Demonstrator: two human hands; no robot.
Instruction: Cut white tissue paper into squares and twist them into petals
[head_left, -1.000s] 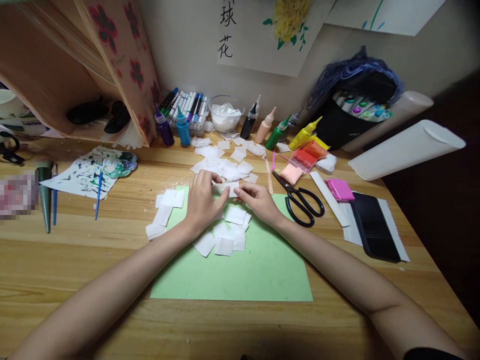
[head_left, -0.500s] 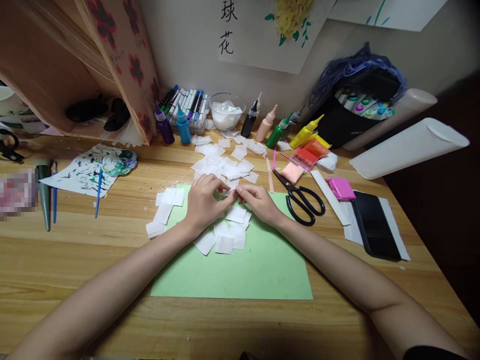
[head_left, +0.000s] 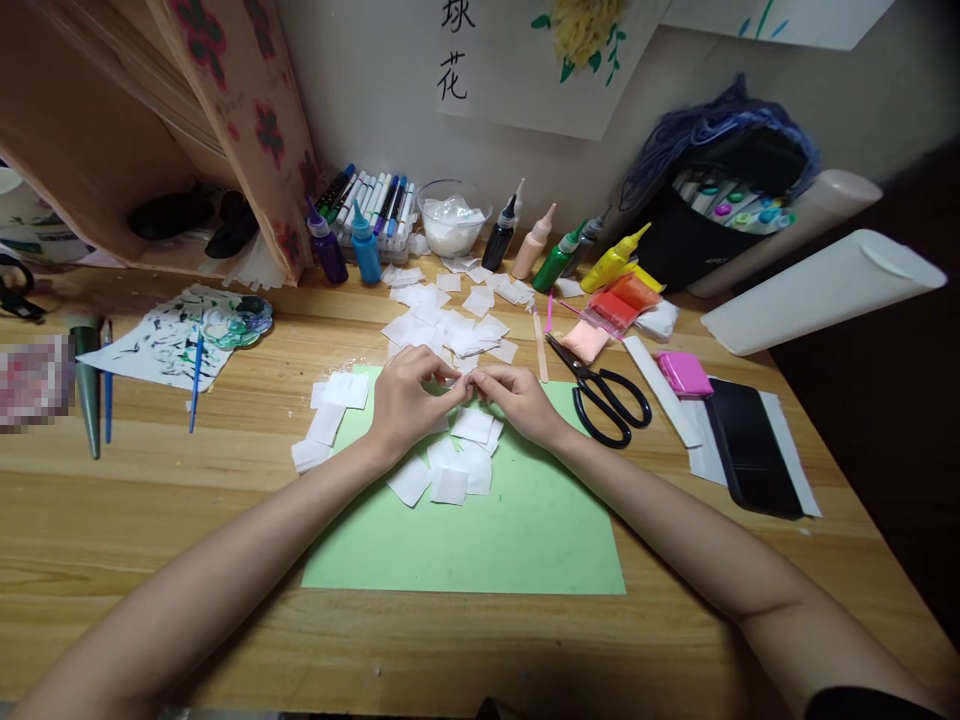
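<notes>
My left hand (head_left: 409,402) and my right hand (head_left: 520,400) meet fingertip to fingertip over the far edge of a green paper sheet (head_left: 510,535). Both pinch one small white tissue piece (head_left: 469,385), now scrunched narrow between the fingers. Several white tissue squares (head_left: 450,485) lie on the green sheet just under the hands. A second small stack (head_left: 330,420) lies left of the left hand. A bigger scatter of white squares (head_left: 450,325) spreads behind the hands.
Black scissors (head_left: 604,395) and a wooden stick (head_left: 538,345) lie right of the hands. Paint bottles (head_left: 555,262), markers (head_left: 367,205) and a clear bowl (head_left: 452,222) line the wall. A pink box (head_left: 682,372), black case (head_left: 750,445), paint-stained paper (head_left: 169,345) and brushes (head_left: 196,370) sit at the sides.
A second ago the white piece lay flatter and wider between my hands. My fingertips have drawn together and the piece is now bunched small.
</notes>
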